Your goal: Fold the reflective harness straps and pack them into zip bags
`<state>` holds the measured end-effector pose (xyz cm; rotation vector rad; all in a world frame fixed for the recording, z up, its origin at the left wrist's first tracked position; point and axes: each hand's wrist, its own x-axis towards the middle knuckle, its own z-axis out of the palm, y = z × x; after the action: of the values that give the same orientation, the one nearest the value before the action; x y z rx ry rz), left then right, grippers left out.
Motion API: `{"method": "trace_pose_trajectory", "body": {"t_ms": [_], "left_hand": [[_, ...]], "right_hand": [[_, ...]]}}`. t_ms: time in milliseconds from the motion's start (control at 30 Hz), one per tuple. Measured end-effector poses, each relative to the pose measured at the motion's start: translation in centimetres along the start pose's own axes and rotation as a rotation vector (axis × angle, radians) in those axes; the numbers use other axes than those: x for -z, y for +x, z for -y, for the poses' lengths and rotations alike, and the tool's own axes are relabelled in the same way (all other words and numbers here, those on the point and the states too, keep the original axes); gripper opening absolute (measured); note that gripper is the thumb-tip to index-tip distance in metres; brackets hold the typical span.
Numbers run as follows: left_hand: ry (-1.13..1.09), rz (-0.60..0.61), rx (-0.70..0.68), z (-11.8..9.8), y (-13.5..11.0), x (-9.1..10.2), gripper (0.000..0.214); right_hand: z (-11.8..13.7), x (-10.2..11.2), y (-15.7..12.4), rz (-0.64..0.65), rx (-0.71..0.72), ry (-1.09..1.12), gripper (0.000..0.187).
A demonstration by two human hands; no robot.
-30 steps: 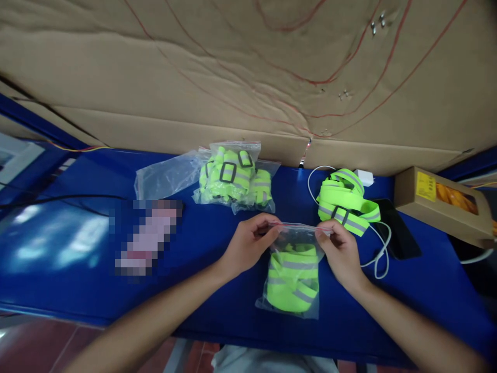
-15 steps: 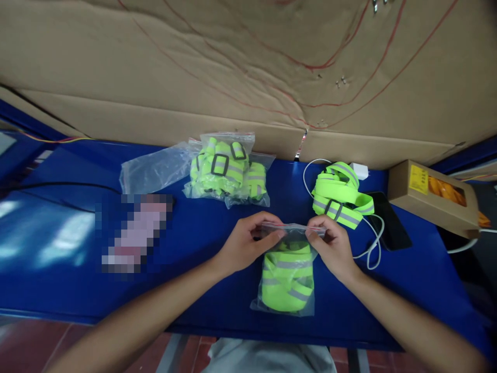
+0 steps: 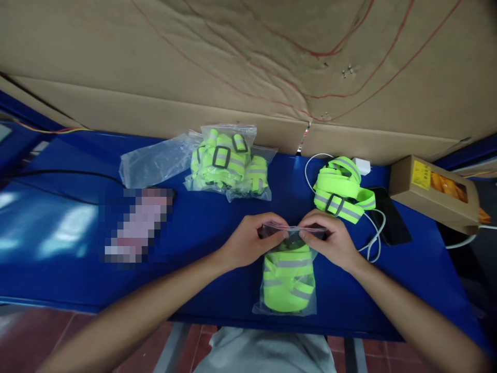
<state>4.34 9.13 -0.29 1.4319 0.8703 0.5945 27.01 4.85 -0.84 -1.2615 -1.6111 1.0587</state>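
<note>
A clear zip-lock bag [image 3: 258, 305] lies at the table's near side, with a folded neon-green reflective strap [image 3: 289, 282] inside it. My left hand [image 3: 252, 239] pinches the bag's top edge on its left part. Close beside it, my right hand [image 3: 330, 239] pinches the same edge with thumb and fingers. Both thumbs press near the middle of the red-lined seal. Beyond my right hand sits a loose green reflective strap [image 3: 341, 184] with a black buckle, coiled on the table. Farther back, bagged green straps [image 3: 221, 160] are piled together.
An unfilled clear bag [image 3: 155, 160] lies left of the pile. A pixelated phone-like object [image 3: 137, 225] is at left. On the right are a dark phone [image 3: 392, 220], a white cable [image 3: 376, 241], a white charger [image 3: 362, 166] and a cardboard box [image 3: 404, 178]. A cardboard panel [image 3: 155, 62] backs the blue table [image 3: 194, 223].
My right hand has moved left along the bag's top edge, so both thumbs are now close together. The view has shifted slightly.
</note>
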Motion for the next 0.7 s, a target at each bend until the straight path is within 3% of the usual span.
{"method": "trace_pose_trajectory", "body": {"t_ms": [300, 500, 700], "left_hand": [[0.06, 0.014, -0.001, -0.23, -0.05, -0.21, 0.022], [0.118, 0.015, -0.035, 0.06, -0.02, -0.32, 0.022], [0.161, -0.005, -0.049, 0.53, -0.2, -0.7, 0.022]], "right_hand": [[-0.25, -0.1, -0.18, 0.037, 0.092, -0.094, 0.005], [-0.13, -0.43, -0.42, 0.035, 0.063, -0.125, 0.007], [0.28, -0.05, -0.19, 0.155, 0.108, -0.137, 0.006]]}}
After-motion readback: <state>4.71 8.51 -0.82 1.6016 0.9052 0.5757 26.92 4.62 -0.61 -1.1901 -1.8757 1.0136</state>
